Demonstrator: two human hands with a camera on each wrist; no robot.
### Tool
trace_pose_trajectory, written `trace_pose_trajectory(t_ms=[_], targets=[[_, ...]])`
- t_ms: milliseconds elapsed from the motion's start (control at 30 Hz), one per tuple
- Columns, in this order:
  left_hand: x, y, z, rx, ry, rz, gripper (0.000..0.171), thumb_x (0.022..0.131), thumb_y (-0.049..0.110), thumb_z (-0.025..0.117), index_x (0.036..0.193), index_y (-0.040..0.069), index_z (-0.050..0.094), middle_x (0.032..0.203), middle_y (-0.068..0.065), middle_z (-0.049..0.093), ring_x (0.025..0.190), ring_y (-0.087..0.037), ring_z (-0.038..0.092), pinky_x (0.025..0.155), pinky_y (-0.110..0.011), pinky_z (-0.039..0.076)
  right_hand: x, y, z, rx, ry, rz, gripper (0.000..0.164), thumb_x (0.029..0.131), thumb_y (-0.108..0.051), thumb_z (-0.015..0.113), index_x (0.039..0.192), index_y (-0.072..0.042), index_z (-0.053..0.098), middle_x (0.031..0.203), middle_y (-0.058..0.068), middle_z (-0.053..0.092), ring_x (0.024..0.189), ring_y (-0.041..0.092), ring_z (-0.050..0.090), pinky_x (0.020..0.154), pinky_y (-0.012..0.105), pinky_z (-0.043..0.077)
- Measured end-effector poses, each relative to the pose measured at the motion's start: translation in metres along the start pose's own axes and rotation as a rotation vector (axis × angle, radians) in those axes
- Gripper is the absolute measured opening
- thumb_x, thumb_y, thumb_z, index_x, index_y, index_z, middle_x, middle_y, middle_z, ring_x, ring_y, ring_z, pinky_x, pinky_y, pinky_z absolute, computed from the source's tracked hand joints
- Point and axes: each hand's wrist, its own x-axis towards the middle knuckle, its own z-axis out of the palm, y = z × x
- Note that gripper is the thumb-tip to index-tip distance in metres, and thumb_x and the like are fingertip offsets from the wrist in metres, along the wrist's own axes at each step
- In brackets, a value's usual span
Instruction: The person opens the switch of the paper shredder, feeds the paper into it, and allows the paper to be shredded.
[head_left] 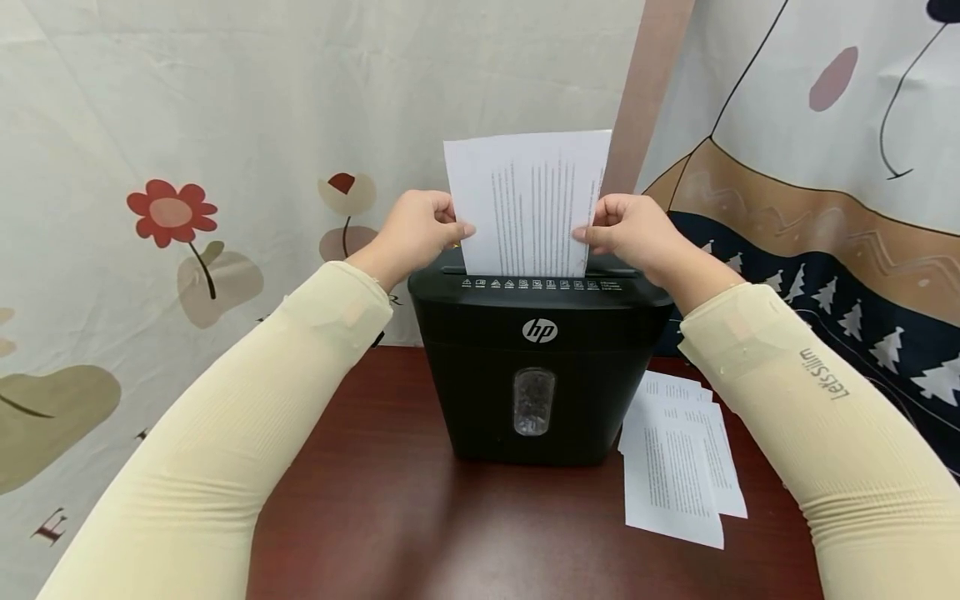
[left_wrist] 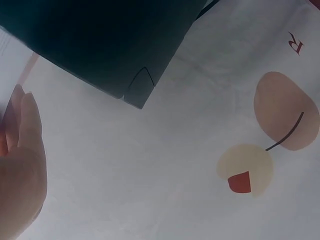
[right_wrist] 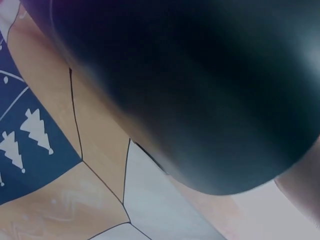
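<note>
A printed sheet of paper [head_left: 528,200] stands upright with its lower edge in the top slot of a black HP paper shredder [head_left: 480,375]. My left hand [head_left: 420,227] pinches the sheet's left edge between thumb and fingers. On the opposite edge, my right hand [head_left: 633,229] pinches it in the same way, just above the slot. In the left wrist view, part of the left hand [left_wrist: 25,165] shows beside a corner of the shredder [left_wrist: 115,45]. The shredder's dark side [right_wrist: 200,100] fills much of the right wrist view, hiding most of the right hand.
Several printed sheets [head_left: 675,467] lie overlapping on the dark red table [head_left: 360,500], right of the shredder. A patterned curtain [head_left: 285,100] hangs close behind. Through the shredder's small front window [head_left: 533,402], greyish contents show.
</note>
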Motion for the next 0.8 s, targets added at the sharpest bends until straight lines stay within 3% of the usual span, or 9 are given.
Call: trace_pose_trajectory(t_ms=[200,333,500,600,800], targets=[[0.0016,0.0004,0.0019,-0.015,-0.005,-0.013,0.015,0.095,0.018,0.063,0.095,0.003,0.063,0.102,-0.011,0.067,0.089,-0.023,0.060,0.070,-0.029,0.045,-0.0012,0.0013,0.0003,-0.020,0.001,0.005,0.020,0.092,-0.020,0.067,0.099,-0.002,0.062,0.100,0.004,0.068,0.089,0.014,0.060,0.085,0.033,0.051],[0.0020,-0.0001,0.0032,-0.046,-0.013,-0.036,0.021,0.095,0.017,0.063,0.110,0.003,0.065,0.111,-0.011,0.065,0.094,-0.024,0.061,0.080,-0.032,0.049,-0.0015,0.0023,0.0003,-0.012,-0.006,0.009,0.021,0.092,-0.021,0.067,0.100,-0.002,0.062,0.102,0.004,0.068,0.090,0.016,0.061,0.087,0.034,0.050],[0.0009,-0.0011,0.0041,-0.078,-0.023,-0.037,0.020,0.094,0.013,0.063,0.110,0.001,0.064,0.113,-0.012,0.065,0.100,-0.025,0.062,0.086,-0.035,0.051,-0.0017,0.0052,0.0010,-0.011,-0.012,0.006,0.019,0.092,-0.021,0.066,0.097,-0.003,0.061,0.096,0.000,0.067,0.092,0.016,0.059,0.084,0.032,0.050],[-0.0007,-0.0013,0.0041,-0.087,-0.023,-0.029,0.016,0.094,0.011,0.062,0.105,0.000,0.063,0.112,-0.013,0.065,0.099,-0.024,0.062,0.084,-0.033,0.052,-0.0017,0.0065,0.0017,-0.007,-0.011,-0.003,0.017,0.092,-0.020,0.066,0.095,-0.003,0.061,0.093,-0.002,0.067,0.091,0.014,0.058,0.082,0.030,0.051],[-0.0014,-0.0056,0.0037,-0.056,-0.003,-0.005,0.014,0.092,0.011,0.063,0.084,0.002,0.057,0.094,-0.009,0.065,0.083,-0.021,0.058,0.065,-0.027,0.042,-0.0020,0.0072,0.0027,-0.003,-0.010,-0.013,0.016,0.092,-0.018,0.066,0.092,-0.004,0.060,0.087,-0.006,0.065,0.088,0.012,0.058,0.080,0.027,0.052]])
